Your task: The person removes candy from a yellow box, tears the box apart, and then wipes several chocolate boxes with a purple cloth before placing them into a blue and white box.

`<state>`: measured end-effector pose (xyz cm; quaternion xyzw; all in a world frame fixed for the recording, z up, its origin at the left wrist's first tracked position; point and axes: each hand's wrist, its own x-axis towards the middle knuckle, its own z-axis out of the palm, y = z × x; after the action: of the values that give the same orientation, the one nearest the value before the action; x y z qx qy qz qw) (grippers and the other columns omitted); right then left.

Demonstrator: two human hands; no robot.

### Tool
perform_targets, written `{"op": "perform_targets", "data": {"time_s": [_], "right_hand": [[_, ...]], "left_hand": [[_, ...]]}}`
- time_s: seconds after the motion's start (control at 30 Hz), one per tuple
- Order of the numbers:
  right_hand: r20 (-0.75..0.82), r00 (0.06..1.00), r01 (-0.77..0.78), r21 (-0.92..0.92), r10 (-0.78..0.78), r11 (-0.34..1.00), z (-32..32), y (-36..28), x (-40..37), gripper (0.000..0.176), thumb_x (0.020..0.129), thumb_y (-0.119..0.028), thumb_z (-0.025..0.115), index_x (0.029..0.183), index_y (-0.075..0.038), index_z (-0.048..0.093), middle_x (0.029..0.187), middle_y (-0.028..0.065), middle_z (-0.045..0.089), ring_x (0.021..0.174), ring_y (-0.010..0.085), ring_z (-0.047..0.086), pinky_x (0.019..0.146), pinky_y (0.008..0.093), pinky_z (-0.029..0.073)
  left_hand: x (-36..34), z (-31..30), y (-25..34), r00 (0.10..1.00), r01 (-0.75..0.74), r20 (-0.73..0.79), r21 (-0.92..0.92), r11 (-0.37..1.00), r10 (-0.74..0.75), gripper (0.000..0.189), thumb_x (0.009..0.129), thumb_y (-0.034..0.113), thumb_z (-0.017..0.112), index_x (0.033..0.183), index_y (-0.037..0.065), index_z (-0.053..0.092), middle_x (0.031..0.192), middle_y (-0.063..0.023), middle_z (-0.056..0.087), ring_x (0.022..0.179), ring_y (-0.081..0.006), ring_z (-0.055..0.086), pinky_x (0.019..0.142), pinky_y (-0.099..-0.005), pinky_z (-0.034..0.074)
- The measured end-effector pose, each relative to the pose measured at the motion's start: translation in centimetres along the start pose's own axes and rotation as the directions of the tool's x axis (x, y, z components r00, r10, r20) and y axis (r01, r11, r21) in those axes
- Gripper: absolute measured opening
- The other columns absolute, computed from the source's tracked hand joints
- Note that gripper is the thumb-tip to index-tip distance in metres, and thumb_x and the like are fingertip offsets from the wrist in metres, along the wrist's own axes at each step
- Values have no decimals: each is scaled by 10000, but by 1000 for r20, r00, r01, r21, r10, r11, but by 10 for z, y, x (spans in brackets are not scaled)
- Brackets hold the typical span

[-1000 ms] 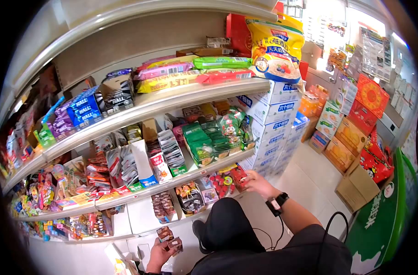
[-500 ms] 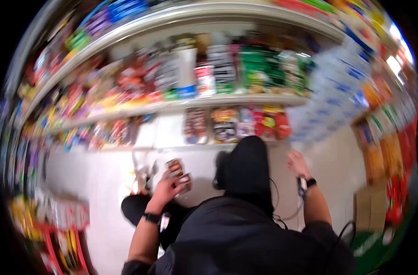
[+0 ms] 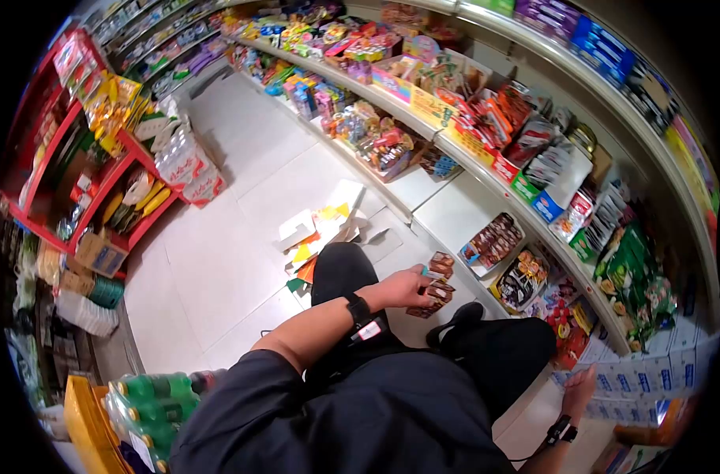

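My left hand point(image 3: 401, 289) is closed around small brown packs, held over the floor by my shoes. One brown pack point(image 3: 440, 265) shows past the fingertips, and another brown pack point(image 3: 433, 299) shows below them. Just beyond, on the bottom shelf, sits an open box of similar brown packs point(image 3: 494, 240), beside a yellow-and-black box of packets point(image 3: 524, 280). My right hand point(image 3: 581, 385) hangs at the lower right near a stack of white-and-blue packages point(image 3: 640, 375). Its fingers look loosely extended, with nothing visible in them.
Torn cardboard and paper point(image 3: 320, 237) lie on the tiled floor point(image 3: 210, 261) left of my knee. Snack shelves point(image 3: 423, 118) run along the right. A red rack point(image 3: 131, 166) stands at left. Green bottles point(image 3: 151, 411) are at lower left.
My view has swung left, bringing the aisle, red rack and green bottles into sight. The brown packs stay in my left hand. My right hand now appears lower and farther right.
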<state>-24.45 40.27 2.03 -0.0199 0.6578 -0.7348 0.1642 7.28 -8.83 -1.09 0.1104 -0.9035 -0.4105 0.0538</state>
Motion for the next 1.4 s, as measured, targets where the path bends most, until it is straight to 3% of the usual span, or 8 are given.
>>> {"op": "perform_targets", "data": {"time_s": [0.17, 0.23, 0.47, 0.63, 0.73, 0.97, 1.1, 1.4], "right_hand": [[197, 976, 74, 113, -95, 991, 148, -83, 33, 283, 1060, -331, 465, 926, -91, 533, 662, -5, 427, 600, 117, 443, 565, 296, 390], [348, 931, 98, 50, -109, 994, 210, -100, 51, 189, 1045, -242, 482, 978, -78, 545, 673, 2, 429, 613, 137, 456, 597, 306, 431], [868, 481, 388, -338, 125, 858, 417, -102, 60, 136, 954, -134, 572, 949, -6, 619, 750, 29, 623, 702, 107, 600, 655, 252, 478], [955, 89, 692, -263, 282, 672, 508, -84, 11, 186, 913, -174, 635, 950, 8, 638, 788, 98, 645, 747, 170, 610, 696, 319, 494], [947, -210, 774, 10, 242, 633, 526, -61, -12, 195, 905, -193, 638, 949, -3, 646, 824, 119, 655, 759, 231, 632, 706, 345, 502], [889, -411, 622, 110, 203, 776, 513, 6, -109, 222, 888, -265, 620, 955, -58, 664, 857, 153, 680, 803, 325, 663, 727, 407, 512], [826, -540, 518, 177, 159, 837, 498, 30, -163, 257, 878, -304, 615, 918, -54, 658, 842, 144, 700, 801, 337, 674, 710, 421, 515], [837, -545, 461, 245, 55, 853, 497, -2, -216, 286, 861, -304, 625, 942, -37, 687, 840, 155, 711, 807, 317, 693, 746, 393, 531]], "left_hand": [[-5, -17, -1, 999, 33, 5, -25, 999, -33, 344, 808, 312, 744, 1032, 56, 693, 1093, -171, 589, 1020, -345, 607, 881, -407, 504], [-13, -15, -10, 997, 45, -65, -71, 996, -49, 345, 789, 356, 749, 872, 34, 656, 981, -176, 551, 887, -368, 611, 793, -440, 503], [-59, -47, 1, 960, 131, -226, -149, 980, -163, 340, 811, 340, 749, 993, 61, 687, 1132, -171, 569, 1051, -354, 599, 877, -407, 504], [-93, -56, 24, 890, 303, -278, -235, 923, -363, 312, 805, 245, 789, 1058, 83, 705, 1270, -151, 537, 1132, -334, 586, 947, -387, 499], [-113, -53, 37, 839, 364, -341, -226, 903, -424, 315, 790, 182, 800, 1066, 61, 710, 1367, -156, 522, 1241, -326, 550, 1009, -372, 483], [-174, -30, 73, 594, 443, -660, -209, 872, -460, 424, 752, 136, 784, 1156, 47, 690, 1333, -174, 548, 1260, -341, 533, 1042, -400, 443], [-220, -8, 95, 408, 375, -658, -511, 773, -633, 402, 785, 35, 738, 1181, 15, 670, 1255, -94, 567, 1165, -230, 588, 991, -344, 474], [-291, 2, 129, 310, 387, -699, -526, 758, -644, 399, 847, 47, 709, 1231, 2, 608, 1185, -54, 620, 1053, -155, 618, 922, -303, 499]]}}
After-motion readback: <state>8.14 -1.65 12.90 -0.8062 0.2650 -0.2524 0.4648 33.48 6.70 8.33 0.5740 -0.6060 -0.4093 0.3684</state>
